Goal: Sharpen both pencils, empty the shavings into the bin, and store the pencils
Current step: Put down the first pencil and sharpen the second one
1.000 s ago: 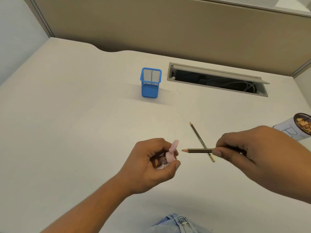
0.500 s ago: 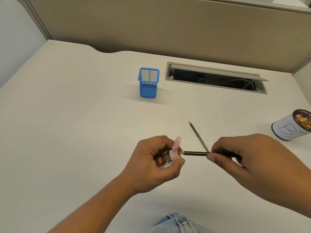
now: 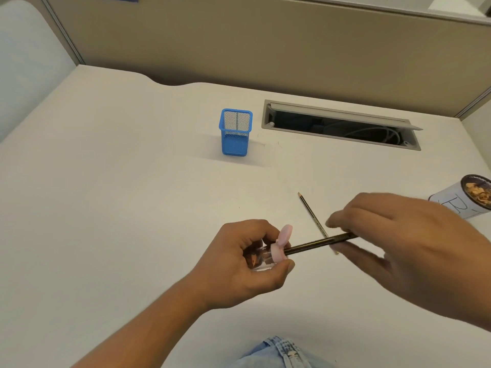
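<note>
My left hand (image 3: 247, 264) grips a small clear sharpener (image 3: 268, 257) with a pink cap, its flip lid standing open; shavings show inside. A dark pencil (image 3: 316, 244) has its tip pushed into the sharpener's hole. My right hand (image 3: 398, 243) pinches the pencil's far end and is blurred by motion. A second pencil (image 3: 310, 213) lies on the white desk behind them, tip pointing away from me, its near end hidden by my right hand. A blue mesh pencil holder (image 3: 235, 134) stands farther back. At the right edge sits a white cup-like bin (image 3: 462, 201) holding shavings.
A long cable slot (image 3: 342, 126) with its flap up lies behind the holder, to its right. A beige partition wall closes off the desk's far side. Blue denim shows at the bottom edge below my arms.
My right hand moved the pencil leftwards; its tip went from free in the air into the sharpener. The left hand kept hold of the sharpener.
</note>
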Demonstrator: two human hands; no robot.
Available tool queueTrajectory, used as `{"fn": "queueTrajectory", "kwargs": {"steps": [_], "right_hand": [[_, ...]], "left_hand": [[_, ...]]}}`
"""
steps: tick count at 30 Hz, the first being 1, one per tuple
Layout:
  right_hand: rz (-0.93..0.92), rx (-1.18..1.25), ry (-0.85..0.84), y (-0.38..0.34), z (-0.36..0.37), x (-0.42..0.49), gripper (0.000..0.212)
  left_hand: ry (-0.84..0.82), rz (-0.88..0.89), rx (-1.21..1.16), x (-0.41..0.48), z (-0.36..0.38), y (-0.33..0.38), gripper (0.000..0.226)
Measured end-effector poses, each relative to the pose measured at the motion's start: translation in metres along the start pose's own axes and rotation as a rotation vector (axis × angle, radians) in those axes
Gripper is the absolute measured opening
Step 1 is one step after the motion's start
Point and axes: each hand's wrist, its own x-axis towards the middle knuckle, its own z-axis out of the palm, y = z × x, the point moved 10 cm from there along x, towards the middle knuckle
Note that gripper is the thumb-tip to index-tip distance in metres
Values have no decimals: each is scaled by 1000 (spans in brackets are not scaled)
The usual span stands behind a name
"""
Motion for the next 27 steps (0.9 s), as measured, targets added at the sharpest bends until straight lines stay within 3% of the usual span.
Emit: {"fn": "queueTrajectory", "kwargs": {"steps": [3,7,15,22,24,26,27], "right_hand": [[-67,-132,97,0,-15,2,23],[-137,-128,136,-6,-20,-1,30],[-264,-105,169,-12,-19,-8,28],[80,127,2,2,5,-11,31],[320,297,-141,18,23,-14,36],[613,614,-320,34,48,-24,33],[672,708,-424,35,59,-28,33]], "left_hand": [[-16,-29,-103,-1,0,2,10],[-1,-23,-146,0,-5,11,9],[-13,18,-137,-8,-3,17,8],[49,219,223,-9,-11,31,17],[-1,237,314,-8,-7,32,18],[-68,241,381,-9,0,32,17],[-89,242,394,-9,4,32,17]]}}
